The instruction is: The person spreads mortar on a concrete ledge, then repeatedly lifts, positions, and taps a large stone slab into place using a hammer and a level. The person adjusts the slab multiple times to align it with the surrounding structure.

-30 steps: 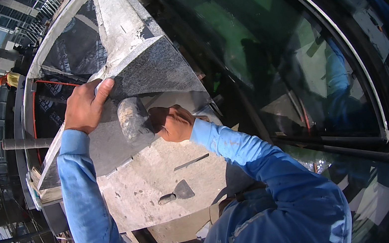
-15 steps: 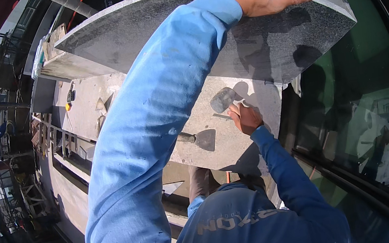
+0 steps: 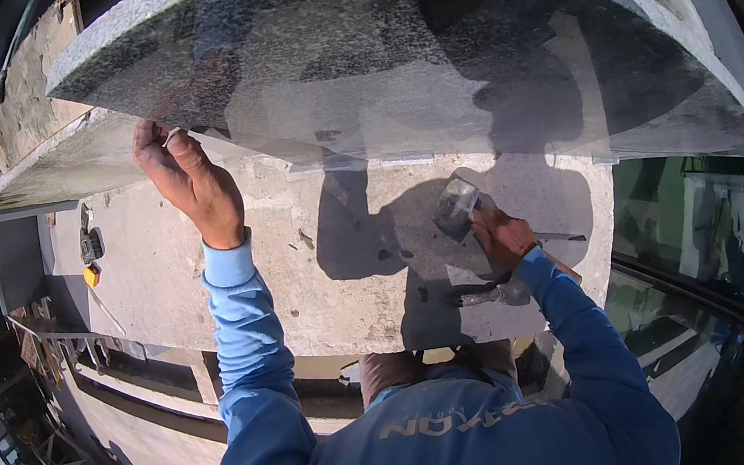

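That stone slab (image 3: 345,54) looks heavy, brittle; best held at both ends; left hand (image 3: 203,195) by its edge, hold unclear from here; right hand (image 3: 504,238) grips the mallet (image 3: 457,207).

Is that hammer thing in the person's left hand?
No, the right hand grips the mallet, while the left hand is by the grey stone slab's lower edge.

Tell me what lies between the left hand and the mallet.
In the head view, pale slab, crossed by a dark shadow, lies between the left hand and mallet; no tool there.
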